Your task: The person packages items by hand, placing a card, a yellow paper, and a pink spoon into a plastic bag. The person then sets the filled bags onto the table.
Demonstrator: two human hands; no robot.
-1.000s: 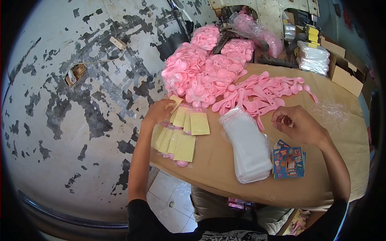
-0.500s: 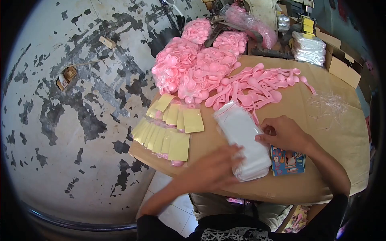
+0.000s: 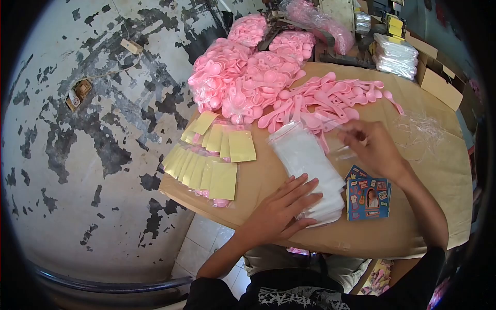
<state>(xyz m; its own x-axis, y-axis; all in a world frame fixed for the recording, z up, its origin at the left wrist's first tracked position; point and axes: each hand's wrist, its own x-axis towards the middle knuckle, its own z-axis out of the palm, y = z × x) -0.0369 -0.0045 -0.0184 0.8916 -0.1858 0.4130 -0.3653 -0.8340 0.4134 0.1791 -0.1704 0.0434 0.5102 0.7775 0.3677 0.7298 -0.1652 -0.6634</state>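
My left hand (image 3: 289, 206) lies with spread fingers on the lower part of a stack of clear plastic sleeves (image 3: 307, 168). To the right of the stack, my right hand (image 3: 369, 147) is raised, its fingers pinched on a thin clear plastic sleeve (image 3: 338, 150), which is blurred. Printed blue cards (image 3: 368, 200) lie in a small pile below my right hand. Loose pink spoons (image 3: 325, 101) are heaped beyond the sleeves. Rows of packed sleeves with yellow cards (image 3: 223, 180) lie to the left.
Bulging clear bags of pink spoons (image 3: 219, 75) stand at the back left of the table (image 3: 268, 191). Thin plastic strands (image 3: 421, 134) lie at the right. Bundled plastic packs (image 3: 395, 57) and an open cardboard box (image 3: 439, 82) are at the back right. A peeling wall (image 3: 119, 134) borders the left.
My left hand has come to rest flat on the sleeve stack. My right hand has moved right and up from the stack with a sleeve, uncovering more of the blue cards.
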